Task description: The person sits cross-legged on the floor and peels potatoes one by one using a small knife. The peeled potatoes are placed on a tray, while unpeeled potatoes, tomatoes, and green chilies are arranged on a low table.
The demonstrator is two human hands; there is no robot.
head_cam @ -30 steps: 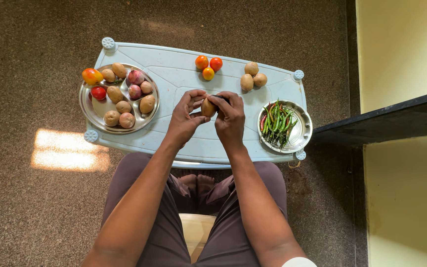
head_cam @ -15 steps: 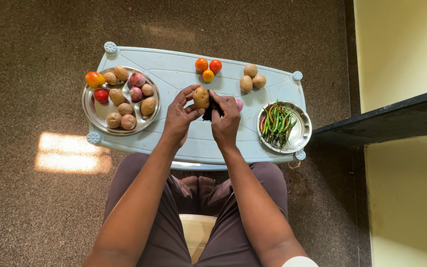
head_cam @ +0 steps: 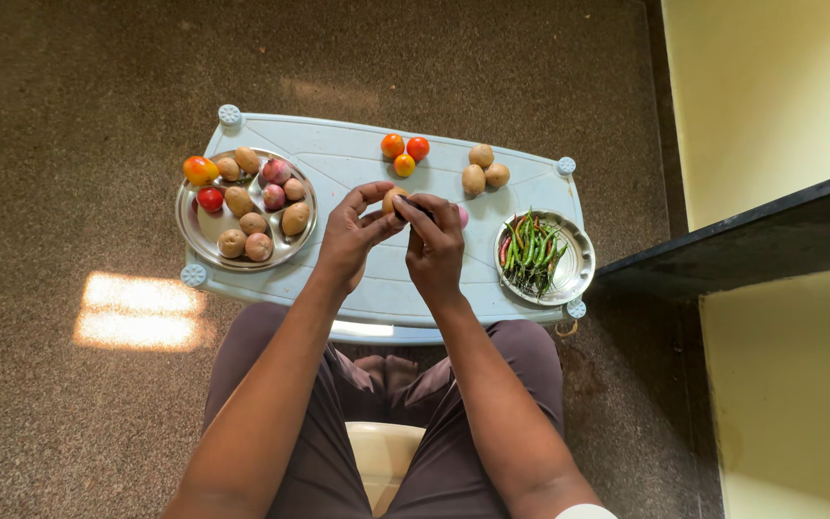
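My left hand (head_cam: 351,235) holds a small brown potato (head_cam: 394,198) by its fingertips above the middle of a pale blue plastic table (head_cam: 338,159). From the right, my right hand (head_cam: 434,248) meets the potato, fingers pressed to it and closed on a small dark object (head_cam: 424,204) whose kind I cannot tell. Behind my right hand a small pink onion (head_cam: 461,217) peeks out on the table.
A steel plate (head_cam: 194,231) at the left holds several potatoes, onions and two tomatoes. At the right stands a smaller steel plate (head_cam: 578,269) of green chillies (head_cam: 530,252). Three tomatoes (head_cam: 403,152) and three potatoes (head_cam: 483,169) lie at the table's far side. My knees are under the near edge.
The potato has turned in my fingers and my right hand has closed over the dark object, hiding most of it. The view has shifted slightly, so the table sits lower and further right.
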